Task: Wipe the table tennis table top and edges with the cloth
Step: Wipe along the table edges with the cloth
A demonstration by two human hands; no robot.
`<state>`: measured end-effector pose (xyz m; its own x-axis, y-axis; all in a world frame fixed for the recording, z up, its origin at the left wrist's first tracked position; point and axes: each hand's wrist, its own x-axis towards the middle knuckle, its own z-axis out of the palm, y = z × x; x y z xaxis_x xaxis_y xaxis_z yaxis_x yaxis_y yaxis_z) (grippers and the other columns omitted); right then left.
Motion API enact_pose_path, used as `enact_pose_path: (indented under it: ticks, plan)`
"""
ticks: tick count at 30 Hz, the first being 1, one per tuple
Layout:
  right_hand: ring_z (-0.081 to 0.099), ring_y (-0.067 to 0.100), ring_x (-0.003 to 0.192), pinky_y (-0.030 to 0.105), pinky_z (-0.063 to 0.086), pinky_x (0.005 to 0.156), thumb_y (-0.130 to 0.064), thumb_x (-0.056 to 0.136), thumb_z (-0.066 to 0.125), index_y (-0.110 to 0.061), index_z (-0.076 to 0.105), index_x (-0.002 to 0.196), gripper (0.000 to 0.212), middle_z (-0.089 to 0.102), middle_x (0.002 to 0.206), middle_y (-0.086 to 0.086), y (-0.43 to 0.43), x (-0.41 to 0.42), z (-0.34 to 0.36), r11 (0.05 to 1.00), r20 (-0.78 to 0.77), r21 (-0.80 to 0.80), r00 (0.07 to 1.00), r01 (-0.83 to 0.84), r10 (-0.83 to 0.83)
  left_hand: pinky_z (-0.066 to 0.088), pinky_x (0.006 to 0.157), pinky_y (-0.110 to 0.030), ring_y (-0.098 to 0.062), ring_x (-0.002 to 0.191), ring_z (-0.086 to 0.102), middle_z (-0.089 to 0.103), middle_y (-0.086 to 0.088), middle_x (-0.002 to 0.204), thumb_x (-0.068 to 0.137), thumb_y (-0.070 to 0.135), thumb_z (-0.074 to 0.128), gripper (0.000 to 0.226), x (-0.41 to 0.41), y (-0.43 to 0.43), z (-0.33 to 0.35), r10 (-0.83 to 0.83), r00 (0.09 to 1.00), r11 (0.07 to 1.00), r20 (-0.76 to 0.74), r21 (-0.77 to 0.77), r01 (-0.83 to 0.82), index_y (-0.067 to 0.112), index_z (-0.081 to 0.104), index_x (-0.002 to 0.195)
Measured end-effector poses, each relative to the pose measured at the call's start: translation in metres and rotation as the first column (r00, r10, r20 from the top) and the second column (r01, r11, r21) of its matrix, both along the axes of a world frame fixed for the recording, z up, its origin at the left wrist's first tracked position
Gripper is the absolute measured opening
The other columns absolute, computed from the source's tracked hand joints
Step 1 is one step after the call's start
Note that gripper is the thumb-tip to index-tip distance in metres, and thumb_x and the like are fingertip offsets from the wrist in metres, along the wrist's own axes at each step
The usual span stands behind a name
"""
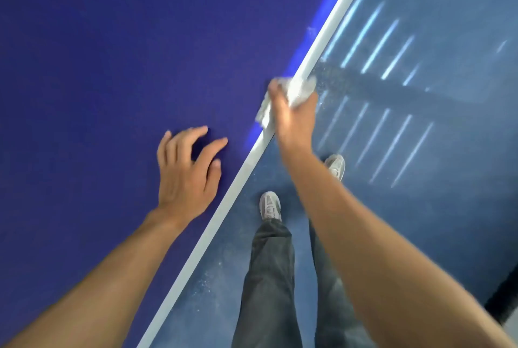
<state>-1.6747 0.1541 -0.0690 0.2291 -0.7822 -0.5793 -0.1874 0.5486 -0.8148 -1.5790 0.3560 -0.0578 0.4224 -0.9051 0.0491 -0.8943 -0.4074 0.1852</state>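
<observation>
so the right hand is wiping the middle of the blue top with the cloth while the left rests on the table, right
Not the middle: the head view shows the right hand holding the cloth on the table's white edge. The left hand does rest on the blue top.

Tabletop (98, 53) open ahead; left hand (185, 174) planted near white edge (224, 202); edge beyond cloth (301, 89) unobstructed.

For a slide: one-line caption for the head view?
Right hand grips a white cloth over the white edge of the blue table tennis table; left hand touches its top.
</observation>
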Motion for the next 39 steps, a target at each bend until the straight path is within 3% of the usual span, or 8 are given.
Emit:
enact_pose_path:
  ticks: [3, 6, 11, 16, 19, 24, 31, 39]
  plan:
    - [0.068, 0.03, 0.118, 0.056, 0.051, 0.105, -0.054, 0.079, 0.078, -0.028, 0.048, 0.14, 0.072, 0.071, 0.128, 0.007, 0.053, -0.014, 0.001, 0.986, 0.058, 0.165, 0.998, -0.021, 0.011, 0.019, 0.123, -0.06, -0.035, 0.134, 0.048, 0.053, -0.012, 0.144, 0.1, 0.02, 0.053, 0.036, 0.021, -0.092, -0.003, -0.062, 0.998, 0.998, 0.014, -0.016, 0.062, 0.02, 0.064, 0.134]
    - [0.07, 0.045, 0.084, 0.065, 0.06, 0.078, -0.037, 0.084, 0.081, -0.02, 0.044, 0.129, 0.061, 0.071, 0.104, 0.021, 0.045, -0.001, -0.001, 0.968, 0.175, 0.242, 0.978, 0.067, -0.112, 0.02, 0.122, -0.062, -0.035, 0.136, 0.048, 0.053, -0.012, 0.145, 0.1, 0.018, 0.051, 0.038, 0.042, -0.174, 0.0, -0.097, 0.995, 0.995, -0.003, -0.023, 0.097, 0.02, 0.064, 0.136]
    - [0.058, 0.038, 0.042, 0.039, 0.05, 0.042, -0.015, 0.092, 0.069, 0.011, 0.045, 0.1, 0.035, 0.058, 0.055, 0.018, -0.093, 0.025, -0.01, 0.994, 0.256, -0.03, 0.962, 0.104, -0.093, 0.017, 0.124, -0.061, -0.027, 0.143, 0.041, 0.046, -0.008, 0.153, 0.103, 0.022, 0.042, 0.042, 0.071, -0.281, 0.008, -0.045, 0.999, 0.995, -0.017, -0.091, 0.043, 0.027, 0.059, 0.14]
    - [0.067, 0.03, 0.059, 0.054, 0.063, 0.062, -0.016, 0.089, 0.078, -0.002, 0.069, 0.086, 0.017, 0.069, 0.067, 0.011, -0.244, 0.044, -0.009, 0.986, 0.16, -0.05, 0.976, 0.159, -0.15, 0.01, 0.126, -0.06, -0.026, 0.151, 0.03, 0.036, -0.002, 0.161, 0.105, 0.031, 0.033, 0.046, 0.071, -0.333, -0.002, 0.034, 0.999, 0.999, -0.019, 0.035, -0.033, 0.036, 0.05, 0.148]
    - [0.07, 0.029, 0.064, 0.055, 0.064, 0.07, -0.021, 0.087, 0.08, 0.009, 0.066, 0.107, 0.039, 0.07, 0.075, 0.013, -0.287, 0.047, -0.005, 0.977, 0.094, -0.015, 0.973, 0.212, -0.21, 0.012, 0.126, -0.058, -0.025, 0.15, 0.033, 0.04, 0.001, 0.159, 0.107, 0.032, 0.034, 0.044, 0.071, -0.333, -0.009, 0.044, 0.999, 0.999, -0.013, -0.006, -0.044, 0.04, 0.052, 0.146]
    - [0.064, 0.023, 0.051, 0.035, 0.058, 0.051, -0.018, 0.09, 0.073, 0.0, 0.054, 0.102, 0.028, 0.067, 0.064, 0.003, -0.241, 0.047, 0.007, 0.966, 0.136, -0.006, 0.957, 0.259, -0.256, 0.016, 0.124, -0.061, -0.027, 0.147, 0.037, 0.044, -0.002, 0.156, 0.106, 0.035, 0.041, 0.041, 0.076, -0.333, -0.012, 0.042, 0.999, 0.999, 0.012, -0.032, -0.041, 0.04, 0.054, 0.145]
    - [0.072, 0.023, 0.106, 0.052, 0.059, 0.093, -0.051, 0.08, 0.08, -0.037, 0.052, 0.125, 0.055, 0.073, 0.114, -0.003, -0.162, 0.029, 0.001, 0.991, 0.024, 0.104, 0.996, 0.086, -0.089, 0.015, 0.124, -0.062, -0.031, 0.149, 0.033, 0.038, -0.005, 0.16, 0.104, 0.034, 0.044, 0.045, 0.076, -0.337, -0.013, 0.026, 0.999, 1.0, 0.027, 0.017, -0.027, 0.038, 0.05, 0.148]
    - [0.065, 0.015, 0.05, 0.026, 0.054, 0.047, -0.015, 0.089, 0.077, 0.01, 0.056, 0.103, 0.036, 0.068, 0.062, 0.003, -0.31, 0.053, 0.001, 0.988, 0.062, -0.098, 0.992, 0.12, -0.114, 0.013, 0.124, -0.062, -0.032, 0.148, 0.033, 0.039, -0.007, 0.158, 0.102, 0.031, 0.046, 0.046, 0.076, -0.337, -0.014, 0.021, 1.0, 1.0, 0.016, 0.006, -0.021, 0.035, 0.052, 0.147]
